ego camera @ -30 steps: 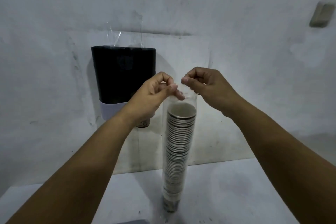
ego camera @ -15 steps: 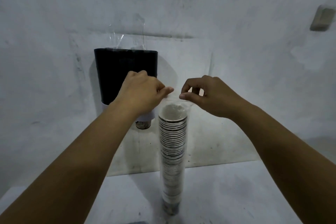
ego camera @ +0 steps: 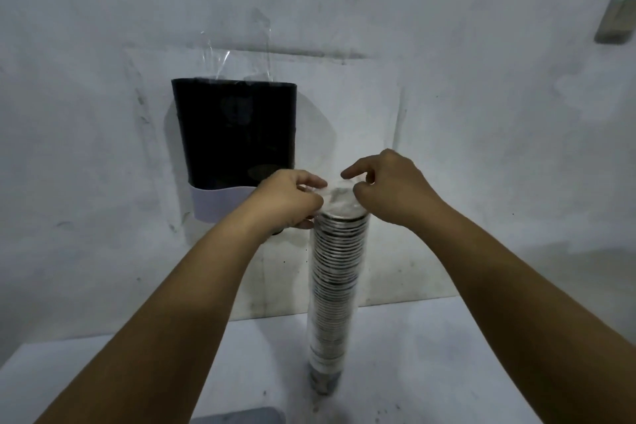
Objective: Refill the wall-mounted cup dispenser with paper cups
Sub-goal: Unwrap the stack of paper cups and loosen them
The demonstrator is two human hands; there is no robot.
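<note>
Both hands, left (ego camera: pixel 287 198) and right (ego camera: pixel 389 188), pinch the clear plastic sleeve (ego camera: pixel 339 205) atop the tall paper-cup stack (ego camera: pixel 335 289) (light, tippy; grip mid-stack).

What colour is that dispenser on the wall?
The dispenser is black, with a pale lavender band along its bottom; the head view shows it.

Tall cup stack (ego camera: pixel 335 289) upright on table; black dispenser (ego camera: pixel 237 134) wall-mounted behind-left

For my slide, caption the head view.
Both hands, left and right, pull at the plastic sleeve atop an upright paper cup stack beside the black wall dispenser.
</note>
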